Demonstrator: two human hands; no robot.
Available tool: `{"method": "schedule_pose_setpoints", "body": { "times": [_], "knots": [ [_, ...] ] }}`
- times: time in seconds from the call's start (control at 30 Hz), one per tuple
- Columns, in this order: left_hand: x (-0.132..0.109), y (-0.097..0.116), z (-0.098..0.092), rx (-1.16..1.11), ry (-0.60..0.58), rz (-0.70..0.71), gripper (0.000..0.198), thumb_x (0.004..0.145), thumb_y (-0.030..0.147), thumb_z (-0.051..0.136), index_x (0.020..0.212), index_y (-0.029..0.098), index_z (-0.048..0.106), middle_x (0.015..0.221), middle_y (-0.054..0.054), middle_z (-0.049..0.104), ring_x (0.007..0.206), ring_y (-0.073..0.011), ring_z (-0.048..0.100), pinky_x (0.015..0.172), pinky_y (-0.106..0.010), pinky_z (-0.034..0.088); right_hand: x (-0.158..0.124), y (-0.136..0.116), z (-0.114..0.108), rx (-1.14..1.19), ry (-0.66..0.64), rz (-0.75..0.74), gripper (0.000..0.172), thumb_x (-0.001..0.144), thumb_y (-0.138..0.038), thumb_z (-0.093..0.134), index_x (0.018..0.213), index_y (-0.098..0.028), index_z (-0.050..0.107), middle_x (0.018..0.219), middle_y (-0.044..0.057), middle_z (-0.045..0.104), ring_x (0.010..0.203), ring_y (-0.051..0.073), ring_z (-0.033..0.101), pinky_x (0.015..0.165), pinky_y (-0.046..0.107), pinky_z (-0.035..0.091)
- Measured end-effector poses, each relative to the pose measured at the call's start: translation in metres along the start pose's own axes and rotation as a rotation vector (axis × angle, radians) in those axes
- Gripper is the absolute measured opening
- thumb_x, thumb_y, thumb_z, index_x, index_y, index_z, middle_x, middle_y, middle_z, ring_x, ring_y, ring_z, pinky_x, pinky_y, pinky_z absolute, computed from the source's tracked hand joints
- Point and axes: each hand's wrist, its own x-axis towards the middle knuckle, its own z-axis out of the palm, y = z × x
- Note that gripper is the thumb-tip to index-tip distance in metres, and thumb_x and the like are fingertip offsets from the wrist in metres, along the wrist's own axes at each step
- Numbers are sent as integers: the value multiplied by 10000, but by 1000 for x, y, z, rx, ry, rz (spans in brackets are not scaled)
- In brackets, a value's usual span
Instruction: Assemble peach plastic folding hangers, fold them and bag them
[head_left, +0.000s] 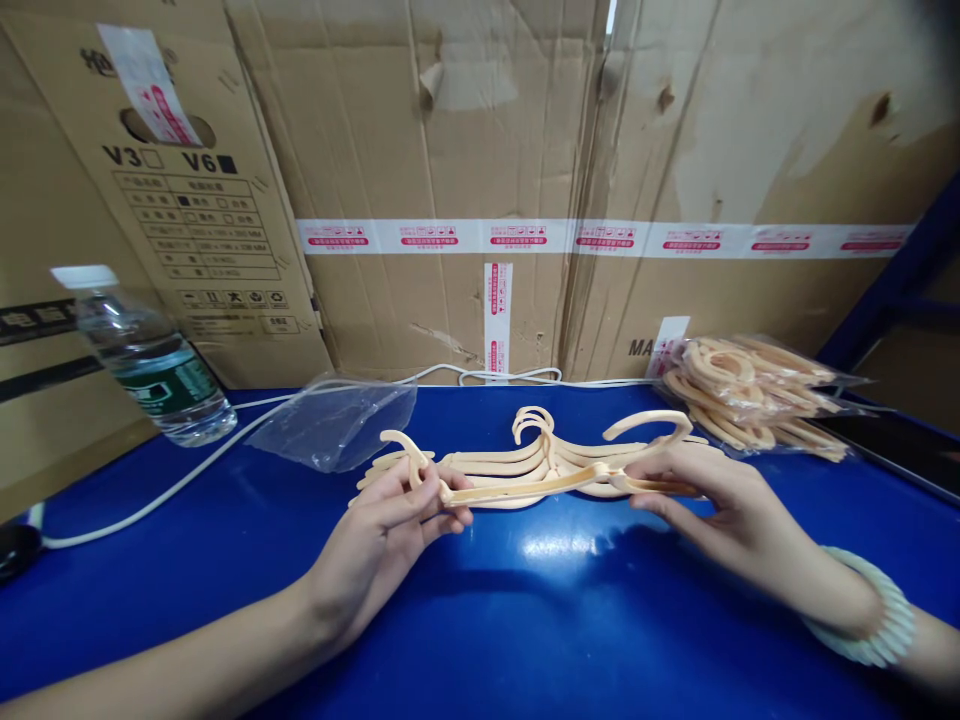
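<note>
A small stack of peach plastic hangers point(525, 465) lies on the blue table point(480, 620) in front of me. My left hand point(390, 530) pinches the left end of one hanger point(517, 490), its fingers closed round the bar near a hook. My right hand point(697, 495) grips the right end of the same hanger, fingers closed on it, just above the stack. A pale beaded bracelet point(870, 620) sits on my right wrist.
An empty clear plastic bag point(337, 420) lies left of the stack. A water bottle point(150, 360) lies tilted at far left, with a white cable point(187, 470) running past it. Bagged hangers point(757, 395) pile at right. Cardboard boxes point(480, 180) wall the back.
</note>
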Motion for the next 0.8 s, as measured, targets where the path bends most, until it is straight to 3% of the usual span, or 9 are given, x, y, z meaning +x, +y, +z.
{"method": "schedule_pose_setpoints", "body": {
  "times": [0.23, 0.43, 0.57, 0.8],
  "knots": [
    [-1, -1, 0, -8, -13, 2, 113, 808, 235, 727, 767, 154, 659, 910, -36, 647, 767, -171, 608, 756, -303, 491, -1, -1, 1, 32, 16, -4, 192, 923, -196, 574, 1092, -289, 576, 958, 35, 675, 847, 190, 657, 709, 285, 549],
    [2, -2, -2, 45, 29, 6, 208, 743, 290, 812, 757, 134, 675, 817, -22, 648, 718, -144, 600, 728, -259, 493, -2, -3, 3, -21, 79, -61, 187, 889, -188, 621, 1051, -283, 611, 931, 38, 699, 876, 227, 672, 736, 327, 539],
    [5, -5, -5, 40, 54, 6, 247, 697, 294, 847, 738, 129, 669, 809, -32, 667, 700, -145, 602, 724, -264, 497, 0, -7, 2, 39, 55, -99, 178, 896, -133, 587, 1027, -250, 612, 924, 33, 684, 875, 209, 664, 793, 335, 533],
    [5, -2, -5, 27, 88, -15, 239, 679, 254, 847, 716, 126, 649, 761, -30, 663, 664, -147, 605, 673, -258, 492, -2, -6, 4, -38, 64, -112, 175, 880, -136, 616, 1023, -238, 619, 928, 39, 690, 906, 216, 664, 731, 302, 530]
  ]
}}
